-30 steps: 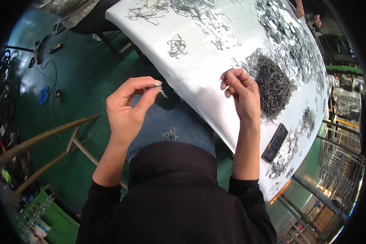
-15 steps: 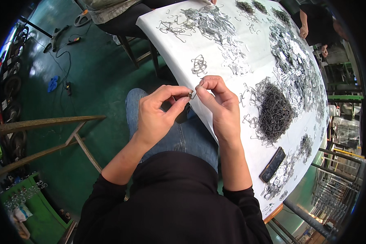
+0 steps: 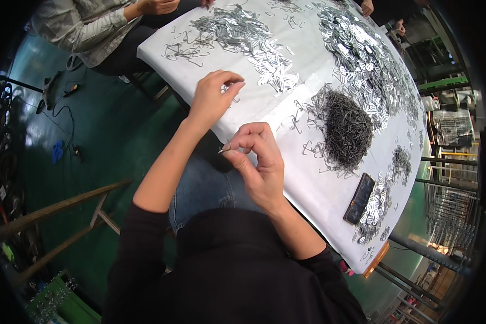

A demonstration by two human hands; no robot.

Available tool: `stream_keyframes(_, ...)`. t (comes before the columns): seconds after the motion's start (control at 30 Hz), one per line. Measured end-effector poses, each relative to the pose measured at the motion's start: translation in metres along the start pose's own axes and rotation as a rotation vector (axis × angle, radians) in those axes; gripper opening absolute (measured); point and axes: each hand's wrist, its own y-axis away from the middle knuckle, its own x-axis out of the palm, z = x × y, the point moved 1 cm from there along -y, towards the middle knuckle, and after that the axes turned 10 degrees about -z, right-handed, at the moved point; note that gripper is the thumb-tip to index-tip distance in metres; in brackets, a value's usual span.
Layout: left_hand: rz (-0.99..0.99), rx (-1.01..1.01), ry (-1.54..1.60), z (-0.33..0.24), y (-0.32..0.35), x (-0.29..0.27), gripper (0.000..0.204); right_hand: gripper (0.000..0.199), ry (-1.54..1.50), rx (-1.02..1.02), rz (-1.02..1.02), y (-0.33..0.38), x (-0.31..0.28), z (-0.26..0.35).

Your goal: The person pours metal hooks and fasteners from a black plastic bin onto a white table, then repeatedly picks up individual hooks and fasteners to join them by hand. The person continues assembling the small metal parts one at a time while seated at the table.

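Note:
My left hand (image 3: 213,98) reaches out over the near left edge of the white-covered table, just above a small group of bent wire pieces (image 3: 236,100). Its fingers curve with a gap to the thumb, and nothing shows between them. Closer to my lap, my right hand (image 3: 262,164) pinches a small thin metal piece (image 3: 221,152) between thumb and fingertips; most of it is hidden. To the right of that hand lies a mound of dark wire hooks (image 3: 348,129), with loose hooks around it. Flat silver metal pieces (image 3: 275,70) lie scattered beyond my hands.
A black phone (image 3: 359,198) lies on the white tablecloth (image 3: 308,189). A larger heap of flat silver pieces (image 3: 356,54) spreads along the far right. Another person's arm (image 3: 110,21) shows at the upper left. A wooden frame (image 3: 65,208) stands on the green floor.
My hands have parted: the left moved forward over the small wire group, and the right came back toward my lap. The view has shifted, and more of the person at upper left shows.

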Motion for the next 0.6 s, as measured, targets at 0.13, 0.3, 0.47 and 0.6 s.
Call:
stream_keyframes(0.13, 0.099, 0.158, -0.272, 0.025, -0.037, 0.071, 0.013, 0.009, 0.07, 0.008, 0.03, 0.008, -0.004, -0.004)
stream_keyframes(0.3, 0.13, 0.36, -0.538, 0.039, -0.036, 0.11, 0.013, 0.01, 0.078, 0.027, 0.029, 0.016, -0.007, -0.008)
stream_keyframes(0.47, 0.21, 0.466, -0.607, 0.047, -0.037, 0.108, 0.009, 0.01, 0.051, 0.075, 0.012, 0.022, -0.012, -0.011)
stream_keyframes(0.6, 0.191, 0.361, -0.542, 0.033, -0.04, 0.095, 0.012, 0.009, 0.043, 0.071, 0.003, 0.025, -0.015, -0.01)
